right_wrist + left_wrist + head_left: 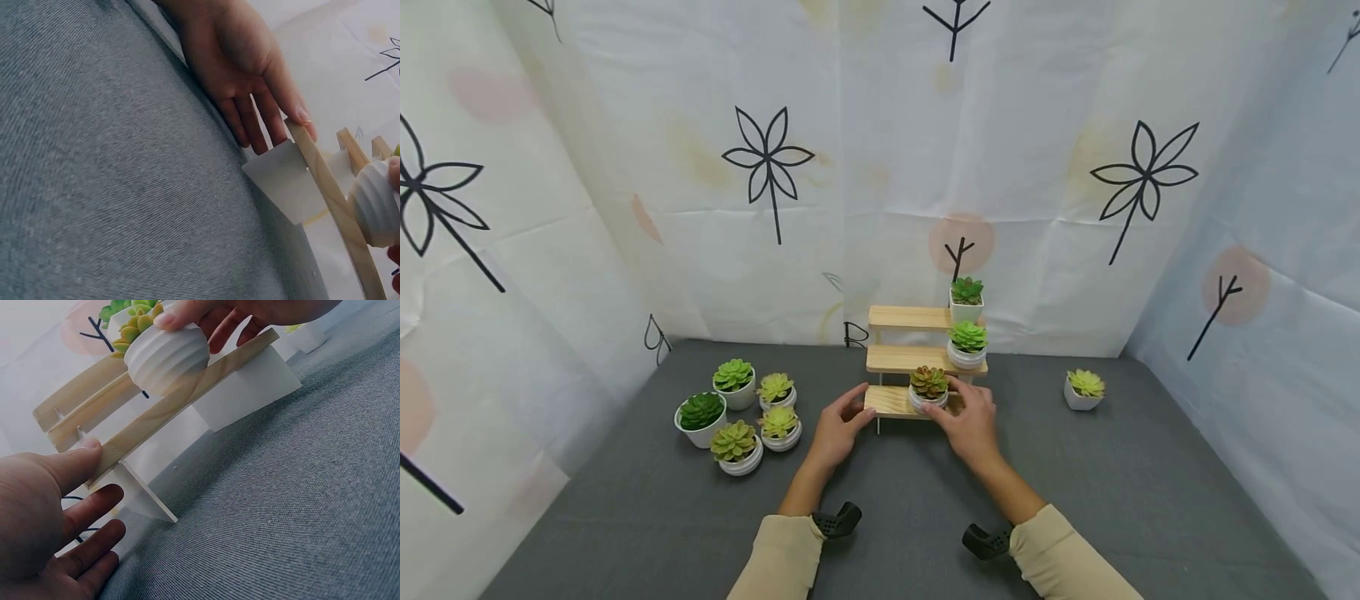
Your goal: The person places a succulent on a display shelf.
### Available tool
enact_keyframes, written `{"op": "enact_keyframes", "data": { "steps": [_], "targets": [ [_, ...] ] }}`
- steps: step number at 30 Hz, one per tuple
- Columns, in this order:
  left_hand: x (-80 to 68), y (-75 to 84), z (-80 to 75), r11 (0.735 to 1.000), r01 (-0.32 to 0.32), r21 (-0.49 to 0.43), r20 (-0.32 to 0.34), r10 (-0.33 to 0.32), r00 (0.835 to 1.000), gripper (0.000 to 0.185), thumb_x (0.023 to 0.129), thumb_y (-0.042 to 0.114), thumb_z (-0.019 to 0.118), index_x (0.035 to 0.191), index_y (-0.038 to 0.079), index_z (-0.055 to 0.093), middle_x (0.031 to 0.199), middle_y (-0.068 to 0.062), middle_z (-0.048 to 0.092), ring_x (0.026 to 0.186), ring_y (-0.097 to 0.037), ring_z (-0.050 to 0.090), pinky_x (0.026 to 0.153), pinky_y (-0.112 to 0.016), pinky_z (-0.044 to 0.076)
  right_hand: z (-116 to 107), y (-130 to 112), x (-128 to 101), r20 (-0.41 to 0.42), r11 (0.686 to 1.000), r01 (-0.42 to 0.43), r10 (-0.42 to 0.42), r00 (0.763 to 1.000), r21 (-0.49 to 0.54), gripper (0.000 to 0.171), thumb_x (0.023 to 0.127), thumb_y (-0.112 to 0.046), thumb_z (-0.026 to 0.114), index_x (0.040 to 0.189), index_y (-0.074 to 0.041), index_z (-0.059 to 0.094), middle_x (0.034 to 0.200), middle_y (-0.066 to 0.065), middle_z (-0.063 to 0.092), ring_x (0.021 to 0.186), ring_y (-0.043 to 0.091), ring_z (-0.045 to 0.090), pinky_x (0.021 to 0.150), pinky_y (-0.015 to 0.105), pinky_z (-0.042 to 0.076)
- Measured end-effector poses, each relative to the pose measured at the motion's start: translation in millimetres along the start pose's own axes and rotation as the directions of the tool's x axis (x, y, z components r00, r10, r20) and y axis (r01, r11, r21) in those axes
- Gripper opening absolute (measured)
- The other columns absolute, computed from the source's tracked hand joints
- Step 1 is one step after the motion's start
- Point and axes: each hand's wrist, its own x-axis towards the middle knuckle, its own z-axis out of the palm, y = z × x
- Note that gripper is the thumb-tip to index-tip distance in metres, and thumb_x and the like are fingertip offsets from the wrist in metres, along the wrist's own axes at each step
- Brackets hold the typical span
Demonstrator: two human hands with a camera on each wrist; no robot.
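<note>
A three-tier wooden stand (904, 360) stands mid-table on grey cloth. Its top shelf carries a square white pot (967, 301), and the middle shelf holds a round one (967, 344). On the bottom shelf (187, 400) sits a ribbed white pot with a brownish succulent (928, 388). My right hand (967, 417) curls its fingers (187, 312) round that pot (167, 357). My left hand (842, 425) is at the shelf's left end with straight fingers, and its thumb (78, 459) presses the plank's edge (312, 162).
Several potted succulents (741, 412) cluster at the left of the cloth. A single square pot (1084, 390) stands to the right. Printed curtain walls (775, 208) close in the back and both sides. Bare grey cloth (1120, 500) lies in front.
</note>
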Motion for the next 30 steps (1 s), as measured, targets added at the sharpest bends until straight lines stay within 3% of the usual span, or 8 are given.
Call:
{"op": "enact_keyframes", "data": {
  "steps": [3, 7, 12, 21, 30],
  "targets": [
    [-1.6, 4.6, 0.0, 1.0, -0.015, -0.006, 0.013, 0.015, 1.0, 0.05, 0.094, 0.013, 0.066, 0.141, 0.004, 0.051, 0.111, -0.018, 0.067, 0.103, -0.028, 0.061, 0.081, -0.037, 0.047, -1.9, 2.1, -2.2, -0.052, 0.998, 0.046, -0.044, 0.998, 0.034, 0.062, 0.071, -0.022, 0.088, 0.124, 0.0, 0.064, 0.117, 0.019, 0.065, 0.104, 0.036, 0.046, 0.093, 0.054, 0.031],
    [-9.2, 23.2, -2.6, 1.0, -0.021, -0.013, 0.025, 0.021, 0.999, 0.049, 0.094, 0.008, 0.065, 0.14, -0.002, 0.05, 0.111, -0.022, 0.066, 0.104, -0.032, 0.06, 0.082, -0.04, 0.047, -5.6, 8.1, -4.0, -0.11, 0.993, 0.094, -0.086, 0.99, 0.072, 0.057, 0.072, -0.017, 0.087, 0.122, 0.0, 0.064, 0.114, 0.017, 0.066, 0.103, 0.033, 0.046, 0.09, 0.05, 0.033],
    [-17.1, 40.4, -5.0, 1.0, -0.018, 0.007, 0.024, 0.018, 1.0, 0.048, 0.094, 0.008, 0.064, 0.139, -0.003, 0.05, 0.111, -0.022, 0.066, 0.103, -0.031, 0.061, 0.081, -0.037, 0.047, -15.1, 15.5, -5.1, -0.184, 0.985, 0.117, -0.093, 0.979, 0.124, 0.049, 0.073, -0.011, 0.086, 0.116, 0.004, 0.066, 0.108, 0.019, 0.067, 0.1, 0.034, 0.048, 0.087, 0.048, 0.035],
    [-17.0, 38.7, -5.4, 1.0, -0.018, -0.002, 0.027, 0.018, 0.999, 0.048, 0.094, 0.008, 0.064, 0.139, -0.001, 0.05, 0.113, -0.022, 0.066, 0.105, -0.032, 0.06, 0.083, -0.04, 0.047, -39.8, 34.9, -4.4, -0.266, 0.99, 0.037, 0.001, 0.964, 0.138, 0.034, 0.079, -0.005, 0.081, 0.108, 0.006, 0.067, 0.1, 0.021, 0.067, 0.097, 0.032, 0.052, 0.085, 0.047, 0.037],
    [-17.6, 39.8, -4.5, 1.0, -0.017, 0.021, 0.015, 0.017, 1.0, 0.048, 0.094, 0.008, 0.064, 0.139, -0.001, 0.051, 0.111, -0.022, 0.066, 0.103, -0.031, 0.061, 0.081, -0.038, 0.048, -58.4, 58.1, -5.2, -0.307, 0.997, -0.035, 0.054, 0.95, 0.068, 0.029, 0.081, -0.004, 0.079, 0.105, 0.006, 0.067, 0.099, 0.021, 0.067, 0.094, 0.03, 0.054, 0.081, 0.041, 0.036]
  ]
}}
